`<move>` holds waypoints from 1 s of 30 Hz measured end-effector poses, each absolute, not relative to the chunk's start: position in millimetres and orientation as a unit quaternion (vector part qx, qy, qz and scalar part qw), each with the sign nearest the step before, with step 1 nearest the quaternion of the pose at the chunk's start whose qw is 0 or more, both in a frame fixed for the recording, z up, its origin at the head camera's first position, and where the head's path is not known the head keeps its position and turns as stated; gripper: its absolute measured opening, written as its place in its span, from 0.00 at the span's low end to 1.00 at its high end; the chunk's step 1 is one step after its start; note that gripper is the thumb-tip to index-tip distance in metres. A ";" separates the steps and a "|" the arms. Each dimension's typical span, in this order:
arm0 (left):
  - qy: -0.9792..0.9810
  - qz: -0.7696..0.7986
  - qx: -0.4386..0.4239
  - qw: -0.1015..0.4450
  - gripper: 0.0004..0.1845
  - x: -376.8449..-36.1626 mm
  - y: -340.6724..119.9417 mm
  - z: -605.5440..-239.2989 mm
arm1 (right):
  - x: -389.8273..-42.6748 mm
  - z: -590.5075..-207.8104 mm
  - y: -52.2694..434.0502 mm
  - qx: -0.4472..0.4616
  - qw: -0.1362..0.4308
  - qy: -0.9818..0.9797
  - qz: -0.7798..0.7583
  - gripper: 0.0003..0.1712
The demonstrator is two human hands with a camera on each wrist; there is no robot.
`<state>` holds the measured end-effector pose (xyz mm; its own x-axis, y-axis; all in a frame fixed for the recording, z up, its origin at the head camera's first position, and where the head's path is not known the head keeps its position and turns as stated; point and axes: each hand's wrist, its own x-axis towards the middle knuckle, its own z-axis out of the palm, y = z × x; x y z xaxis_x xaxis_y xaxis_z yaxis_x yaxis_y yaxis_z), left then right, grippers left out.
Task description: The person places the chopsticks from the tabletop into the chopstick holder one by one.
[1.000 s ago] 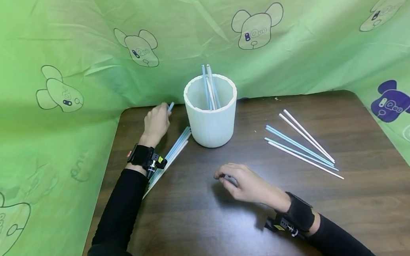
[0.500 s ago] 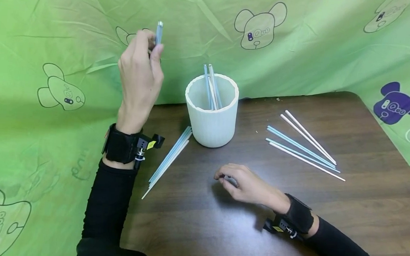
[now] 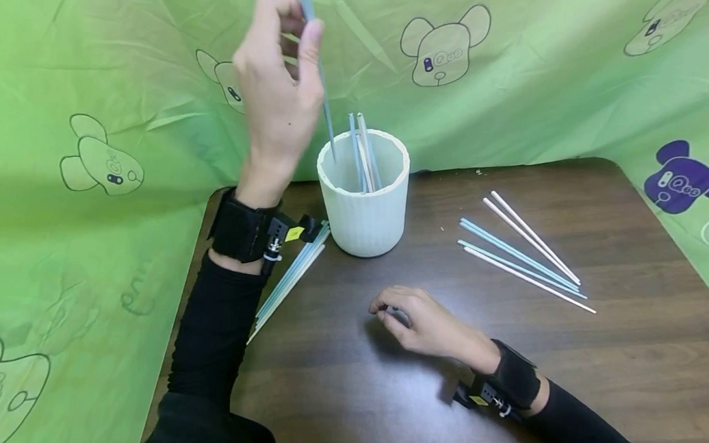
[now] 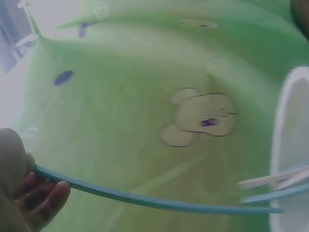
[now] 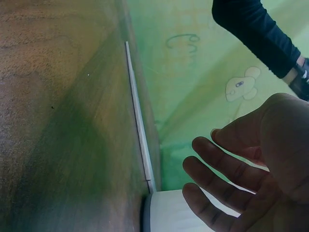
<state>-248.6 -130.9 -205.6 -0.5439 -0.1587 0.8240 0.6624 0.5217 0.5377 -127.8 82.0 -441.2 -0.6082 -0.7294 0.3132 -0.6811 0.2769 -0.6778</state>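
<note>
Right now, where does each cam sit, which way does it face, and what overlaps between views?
Head: above, looking forward and down at the table; shows both arms, left hand pinching a blue straw, right hand resting on the table.
Left wrist: faces past the fingers along the straw toward the white cup.
Right wrist: low over the table, facing the cup; shows loosely open fingers.
Shared: all three views show the cup.

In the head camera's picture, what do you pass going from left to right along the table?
Bundle of straws lying on the table → white cup with straws in it → right hand resting on the table → loose blue and white straws.
</note>
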 end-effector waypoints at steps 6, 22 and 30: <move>-0.811 -0.446 -0.118 0.358 0.10 -272.0 -125.7 -244.1 | -126.2 -443.8 84.8 -0.431 0.038 0.799 -0.418 0.09; -0.881 -0.420 -0.040 0.216 0.10 -307.7 -133.8 -313.1 | -128.7 -445.5 92.6 -0.417 0.048 0.805 -0.420 0.09; -0.911 -0.396 0.016 0.115 0.15 -315.3 -137.6 -327.5 | -129.7 -446.7 92.6 -0.414 0.049 0.806 -0.421 0.09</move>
<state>-315.3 -137.6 -327.5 -0.9728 -0.1208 0.1975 0.0620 0.6862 0.7248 -129.7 92.6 -446.7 -0.6531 -0.7081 0.2685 -0.6249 0.3037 -0.7192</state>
